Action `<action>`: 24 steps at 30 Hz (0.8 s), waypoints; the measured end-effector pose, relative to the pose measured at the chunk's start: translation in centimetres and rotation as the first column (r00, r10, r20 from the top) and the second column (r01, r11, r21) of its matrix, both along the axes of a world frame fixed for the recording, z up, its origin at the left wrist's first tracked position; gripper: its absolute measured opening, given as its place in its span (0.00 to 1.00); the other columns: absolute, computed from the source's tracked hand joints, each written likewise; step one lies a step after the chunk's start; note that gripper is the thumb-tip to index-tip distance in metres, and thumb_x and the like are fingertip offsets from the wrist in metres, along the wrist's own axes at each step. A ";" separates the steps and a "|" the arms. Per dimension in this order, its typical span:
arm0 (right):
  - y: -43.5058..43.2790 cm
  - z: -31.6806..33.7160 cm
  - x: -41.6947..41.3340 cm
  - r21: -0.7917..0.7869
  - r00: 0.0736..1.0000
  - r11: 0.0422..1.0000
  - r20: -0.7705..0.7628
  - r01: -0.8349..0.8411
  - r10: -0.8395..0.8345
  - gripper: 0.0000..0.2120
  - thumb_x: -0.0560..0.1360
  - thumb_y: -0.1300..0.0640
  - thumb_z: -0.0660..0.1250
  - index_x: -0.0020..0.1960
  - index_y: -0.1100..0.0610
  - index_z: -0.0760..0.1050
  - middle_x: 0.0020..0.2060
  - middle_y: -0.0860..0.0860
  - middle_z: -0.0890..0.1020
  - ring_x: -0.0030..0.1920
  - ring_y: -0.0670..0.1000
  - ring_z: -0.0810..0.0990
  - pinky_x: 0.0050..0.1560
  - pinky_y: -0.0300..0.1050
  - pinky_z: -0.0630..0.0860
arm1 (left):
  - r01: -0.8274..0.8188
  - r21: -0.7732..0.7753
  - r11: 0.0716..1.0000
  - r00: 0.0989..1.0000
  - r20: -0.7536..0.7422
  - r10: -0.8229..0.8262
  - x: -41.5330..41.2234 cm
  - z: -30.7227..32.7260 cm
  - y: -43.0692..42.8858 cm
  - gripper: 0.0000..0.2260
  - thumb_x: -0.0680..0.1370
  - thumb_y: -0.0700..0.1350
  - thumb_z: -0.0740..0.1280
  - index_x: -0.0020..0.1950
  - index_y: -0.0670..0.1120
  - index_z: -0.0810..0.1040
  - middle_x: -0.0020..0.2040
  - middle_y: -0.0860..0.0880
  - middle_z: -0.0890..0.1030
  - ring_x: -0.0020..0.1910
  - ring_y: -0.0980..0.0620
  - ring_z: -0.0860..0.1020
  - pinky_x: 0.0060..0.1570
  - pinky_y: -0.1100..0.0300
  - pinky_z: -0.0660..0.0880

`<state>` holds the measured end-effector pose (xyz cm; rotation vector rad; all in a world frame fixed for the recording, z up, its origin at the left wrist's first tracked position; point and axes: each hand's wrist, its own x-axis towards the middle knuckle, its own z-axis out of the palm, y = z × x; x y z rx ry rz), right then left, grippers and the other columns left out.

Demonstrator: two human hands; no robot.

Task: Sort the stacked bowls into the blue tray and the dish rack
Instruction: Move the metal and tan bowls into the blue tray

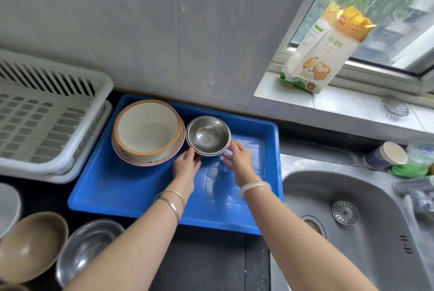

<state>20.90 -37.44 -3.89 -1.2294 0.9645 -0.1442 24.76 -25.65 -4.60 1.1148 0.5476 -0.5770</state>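
1. Kitchen worktop (211, 262), dark, runs below a tiled wall, with a steel sink (366, 192) at its right.
2. Blue tray (131, 194) sits centrally on the worktop. The white dish rack (54, 126) stands just beside its left edge.
3. Ceramic bowl stack (148, 131) occupies the tray's far-left corner.
4. Brown bowl (30, 243) and large steel bowl (87, 248) wait at the near left, not yet sorted.
5. Small steel bowl stack (208, 135) stands upright in the tray, close against the ceramic stack. Contact cannot be confirmed.
6. Left hand (186, 165) is at this stack's near-left side. Its digits reach under the rim, partly hidden, so hold or release cannot be told.
7. Right hand (238, 159) is at the near-right, fingers (232, 147) spread and relaxed, grasping nothing.
8. Assessment: the step appears to be seating the steel stack. It should rest flat and be steadied from both sides. Clear tray floor should be kept nearby for later bowls, and knocking the ceramic rim avoided.
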 end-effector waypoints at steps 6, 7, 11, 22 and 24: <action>0.8 1.5 -3.1 -0.027 0.997 0.998 -0.040 -0.060 0.059 0.12 0.81 0.56 0.56 0.59 0.57 0.75 0.53 0.54 0.79 0.45 0.52 0.78 0.46 0.43 0.76 | 0.121 0.197 0.973 0.984 0.108 -0.144 -2.7 1.2 2.4 0.19 0.81 0.42 0.59 0.70 0.38 0.67 0.67 0.42 0.73 0.65 0.44 0.73 0.59 0.59 0.71; 1.2 1.9 -3.8 -0.042 0.995 0.994 -0.039 -0.098 0.096 0.12 0.81 0.56 0.56 0.58 0.57 0.75 0.53 0.53 0.79 0.45 0.51 0.78 0.44 0.42 0.76 | 0.136 0.227 0.964 0.976 0.136 -0.170 -3.2 1.6 3.0 0.18 0.80 0.42 0.60 0.69 0.38 0.68 0.66 0.42 0.74 0.63 0.45 0.74 0.58 0.60 0.71; 3.3 3.3 -6.2 -0.121 0.965 0.957 -0.038 -0.263 0.260 0.10 0.80 0.56 0.58 0.54 0.57 0.77 0.48 0.53 0.81 0.41 0.49 0.79 0.40 0.39 0.74 | 0.145 0.391 0.909 0.938 0.238 -0.252 -5.5 3.1 6.0 0.14 0.79 0.43 0.61 0.63 0.38 0.74 0.57 0.42 0.78 0.53 0.48 0.77 0.55 0.57 0.74; 13.7 2.7 -10.9 -0.392 0.707 0.602 -0.222 -0.696 0.672 0.10 0.77 0.57 0.58 0.45 0.52 0.79 0.35 0.47 0.81 0.35 0.49 0.78 0.44 0.47 0.78 | -0.183 0.757 0.627 0.896 0.392 -0.211 -15.9 4.0 18.2 0.09 0.77 0.39 0.64 0.57 0.44 0.78 0.50 0.51 0.80 0.49 0.53 0.77 0.49 0.60 0.70; 15.7 2.4 -11.1 -0.422 0.656 0.528 -0.258 -0.737 0.709 0.10 0.77 0.55 0.58 0.45 0.53 0.79 0.35 0.47 0.81 0.37 0.51 0.78 0.45 0.48 0.77 | -0.210 0.810 0.547 0.914 0.361 -0.184 -17.4 3.6 20.7 0.11 0.77 0.39 0.64 0.58 0.44 0.77 0.53 0.48 0.80 0.52 0.50 0.77 0.50 0.58 0.71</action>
